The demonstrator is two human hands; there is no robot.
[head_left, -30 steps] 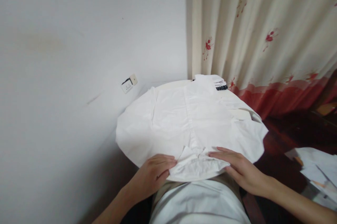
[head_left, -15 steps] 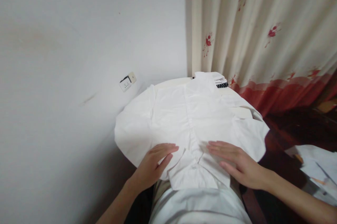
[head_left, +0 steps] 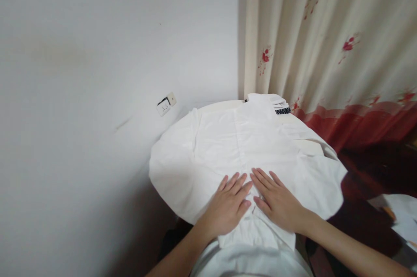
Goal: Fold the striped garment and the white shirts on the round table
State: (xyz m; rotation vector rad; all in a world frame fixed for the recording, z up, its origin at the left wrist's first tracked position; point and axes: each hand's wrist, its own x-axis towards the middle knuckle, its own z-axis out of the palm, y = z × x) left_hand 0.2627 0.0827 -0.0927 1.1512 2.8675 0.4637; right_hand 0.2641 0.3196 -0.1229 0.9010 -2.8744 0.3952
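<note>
A white shirt (head_left: 208, 155) lies spread flat over a small round table (head_left: 224, 106), its collar end nearest me. My left hand (head_left: 228, 204) rests palm down on the shirt near the collar, fingers stretched out. My right hand (head_left: 276, 200) lies flat beside it, fingers out, the two hands' fingertips almost touching at the shirt's middle. Neither hand holds anything.
A folded pile of white cloth with a dark dotted band (head_left: 273, 102) sits at the table's far edge. A grey wall with a socket (head_left: 166, 104) is at left. A cream curtain with red flowers (head_left: 325, 42) hangs at right. White papers (head_left: 399, 218) lie at far right.
Both hands have slid inward and forward from the sides of the collar to meet at the shirt's middle. The collar now lies flatter beneath them. The view shifted slightly.
</note>
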